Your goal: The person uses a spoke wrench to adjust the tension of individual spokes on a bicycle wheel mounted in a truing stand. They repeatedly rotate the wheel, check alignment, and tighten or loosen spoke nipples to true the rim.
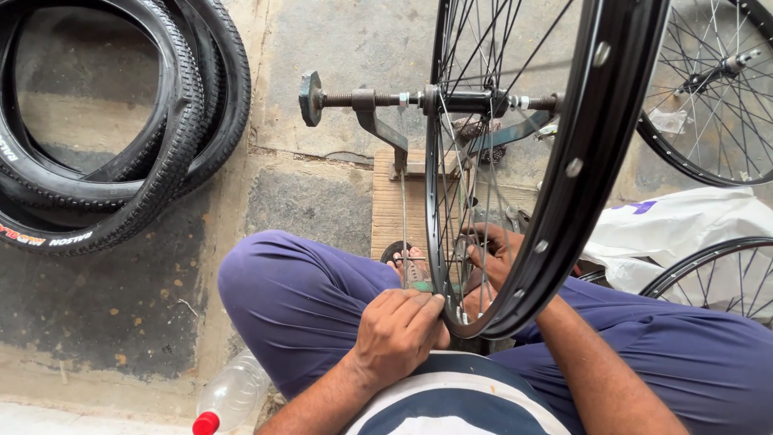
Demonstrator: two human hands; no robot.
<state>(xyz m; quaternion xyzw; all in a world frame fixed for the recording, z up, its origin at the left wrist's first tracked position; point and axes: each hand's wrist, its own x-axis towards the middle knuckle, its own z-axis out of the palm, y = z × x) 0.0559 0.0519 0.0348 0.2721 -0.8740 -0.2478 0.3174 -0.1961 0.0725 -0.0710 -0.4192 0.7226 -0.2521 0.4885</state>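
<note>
A stained grey concrete floor (322, 48) is seen in daylight; black rubber tyres (121, 129) are stacked at ten o'clock.

This is a bike repair workshop on a bare concrete floor (322, 201). Black tyres (121, 129) lie at ten o'clock. A wheel (580, 161) sits on a metal stand (378, 113) at twelve o'clock. More wheels (708, 97) lie at two o'clock.
</note>
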